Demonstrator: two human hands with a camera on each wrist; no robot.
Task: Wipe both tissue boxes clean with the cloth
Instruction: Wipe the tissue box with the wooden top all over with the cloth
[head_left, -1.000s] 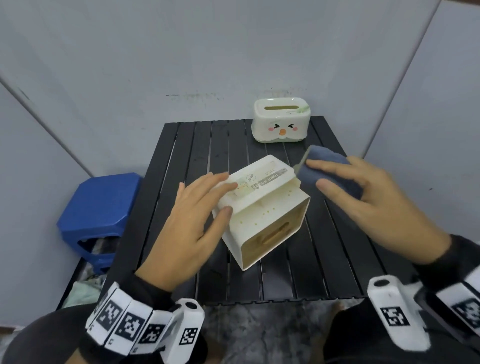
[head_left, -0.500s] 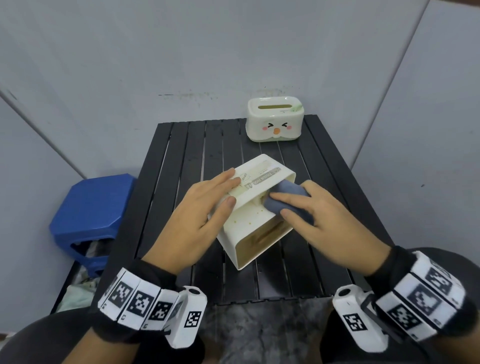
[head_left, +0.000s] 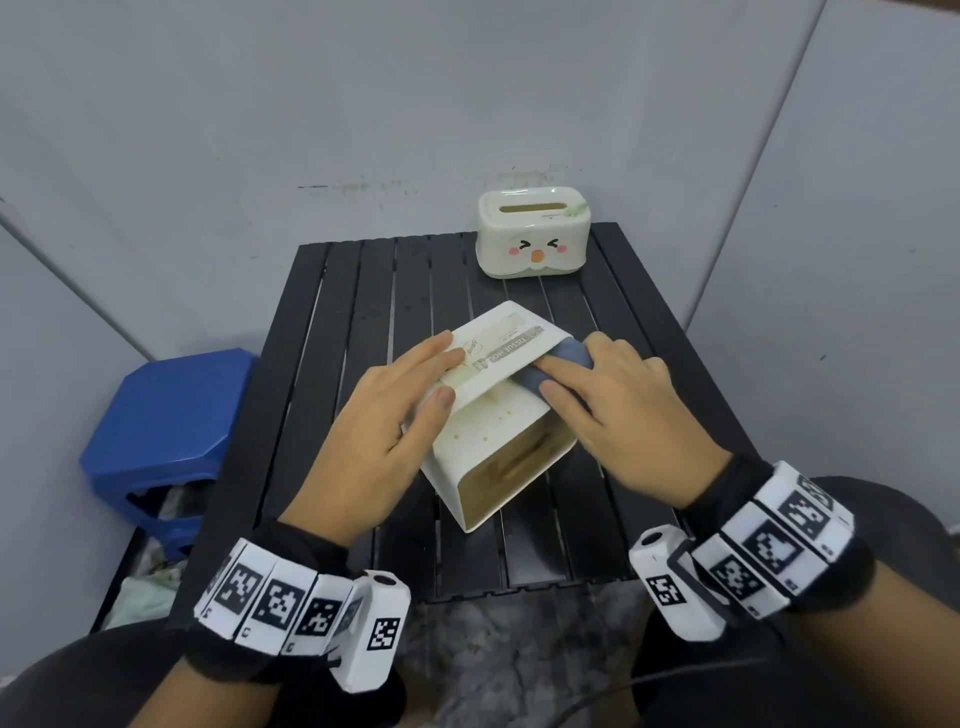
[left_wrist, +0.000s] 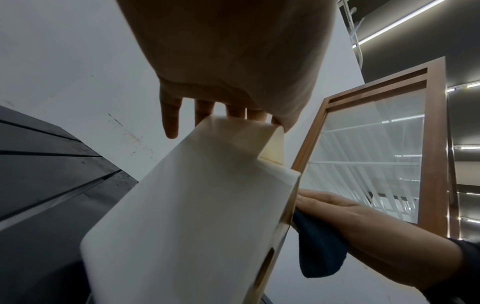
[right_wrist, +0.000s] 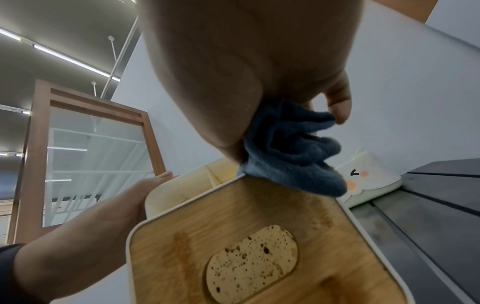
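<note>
A cream tissue box (head_left: 498, 431) lies on its side mid-table, its wooden lid (right_wrist: 259, 236) facing me. My left hand (head_left: 384, 431) holds its left side, fingers over the labelled face, thumb on the upper face. My right hand (head_left: 634, 415) grips a bunched blue cloth (head_left: 569, 353) and presses it on the upper face by the label band. The right wrist view shows the cloth (right_wrist: 291, 148) bunched under the palm. A second box (head_left: 535, 239), white with a cartoon face, stands upright at the table's far right.
The black slatted table (head_left: 363, 312) stands in a grey-walled corner. A blue plastic stool (head_left: 166, 415) sits on the floor to its left. Bare slats lie between the two boxes and around the near one.
My right hand brought the cloth from the box's right side onto its upper face, then slid it toward the far right edge. The left hand kept its hold.
</note>
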